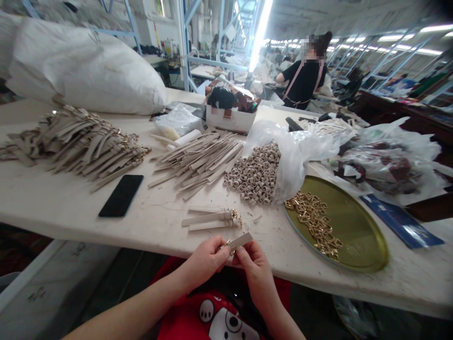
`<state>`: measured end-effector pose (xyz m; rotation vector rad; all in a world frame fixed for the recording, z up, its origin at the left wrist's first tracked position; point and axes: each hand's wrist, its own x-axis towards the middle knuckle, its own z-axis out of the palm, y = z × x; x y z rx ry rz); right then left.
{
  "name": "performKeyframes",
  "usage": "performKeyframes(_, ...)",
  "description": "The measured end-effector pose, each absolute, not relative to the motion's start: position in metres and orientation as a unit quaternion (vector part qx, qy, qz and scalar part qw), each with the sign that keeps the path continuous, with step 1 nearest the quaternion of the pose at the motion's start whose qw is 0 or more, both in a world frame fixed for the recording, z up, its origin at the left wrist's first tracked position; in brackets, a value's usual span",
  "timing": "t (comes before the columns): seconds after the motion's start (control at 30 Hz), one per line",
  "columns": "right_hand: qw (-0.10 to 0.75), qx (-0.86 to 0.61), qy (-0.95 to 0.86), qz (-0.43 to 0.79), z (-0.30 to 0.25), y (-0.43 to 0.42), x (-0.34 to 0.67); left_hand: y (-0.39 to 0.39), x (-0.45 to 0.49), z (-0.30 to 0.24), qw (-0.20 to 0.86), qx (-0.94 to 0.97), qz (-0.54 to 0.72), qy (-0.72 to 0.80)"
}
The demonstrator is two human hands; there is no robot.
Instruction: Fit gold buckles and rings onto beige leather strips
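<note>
My left hand point(208, 259) and my right hand point(254, 268) meet at the near table edge, both pinched on one beige strap point(239, 240) with a small gold buckle point(229, 245) at its left end. Just beyond lie two or three finished straps with buckles point(212, 219). Farther back, a loose heap of plain beige straps point(200, 159), a pile of small beige loops point(255, 173) spilling from a clear bag point(295, 153), and gold buckles point(314, 222) on a round green-gold tray point(357, 231).
A black phone point(121, 195) lies left of centre. A big pile of buckled straps point(76, 141) and a white sack point(81, 66) fill the left. A cardboard box point(230, 115), plastic bags point(385, 160) and a blue packet point(399, 219) lie behind and right. Another person point(304, 75) works beyond.
</note>
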<state>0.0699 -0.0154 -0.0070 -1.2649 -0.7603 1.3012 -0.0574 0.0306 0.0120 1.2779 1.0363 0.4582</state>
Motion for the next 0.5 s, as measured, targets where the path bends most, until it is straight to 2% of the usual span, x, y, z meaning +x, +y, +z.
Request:
performKeyframes(0.13,0.552,-0.503,-0.295,0.596,-0.007,-0.018,0.067,0.026,-0.057,0.011,0.629,0.587,0.210,0.464)
performKeyframes(0.3,0.550,-0.433,-0.173,0.693,0.002,-0.018,0.062,0.023,-0.058,0.007,0.598,0.599,0.227,0.482)
performKeyframes(0.5,0.574,-0.422,-0.124,0.691,0.007,-0.017,0.059,0.024,-0.056,-0.001,0.629,0.562,0.252,0.475)
